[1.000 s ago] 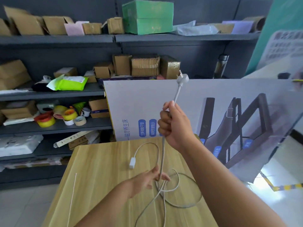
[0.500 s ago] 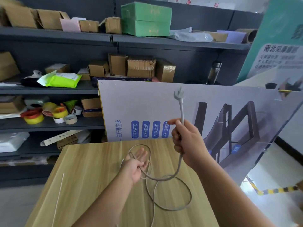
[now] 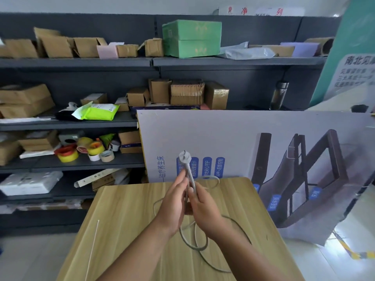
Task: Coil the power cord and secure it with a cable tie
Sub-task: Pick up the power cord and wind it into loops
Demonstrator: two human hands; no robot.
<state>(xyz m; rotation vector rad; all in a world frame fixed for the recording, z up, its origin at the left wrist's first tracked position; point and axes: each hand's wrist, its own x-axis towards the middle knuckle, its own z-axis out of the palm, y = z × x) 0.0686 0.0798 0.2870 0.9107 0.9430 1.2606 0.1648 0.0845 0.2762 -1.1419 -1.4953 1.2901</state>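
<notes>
Cord (image 3: 203, 243) is mostly loose on the worktop (image 3: 125, 216), w/ a couple of messy loops lying btwn and under the forearms and one big loop swinging out toward the right edge. Plug (image 3: 184, 158) end is lifted up above the worktop, prongs pointing up, w/ two strands of cord running down from it into the hands. Left hand (image 3: 172, 205) and right hand (image 3: 199, 203) are pressed close together, both closed around those strands just below the plug, fingers (image 3: 181, 179) of the left reaching up along the cord. A thinner bit of cord curves near the far edge of the worktop, can't tell where it ends. Cable tie (image 3: 93, 248) is lying flat on the left side of the worktop, well apart from the cord, untouched. Behind the worktop there's a big printed board (image 3: 253, 142) leaning up, and past that dark shelves (image 3: 81, 62) w/ cardboard boxes, a green box (image 3: 191, 38) up top, and tape rolls (image 3: 81, 152) lower left.
</notes>
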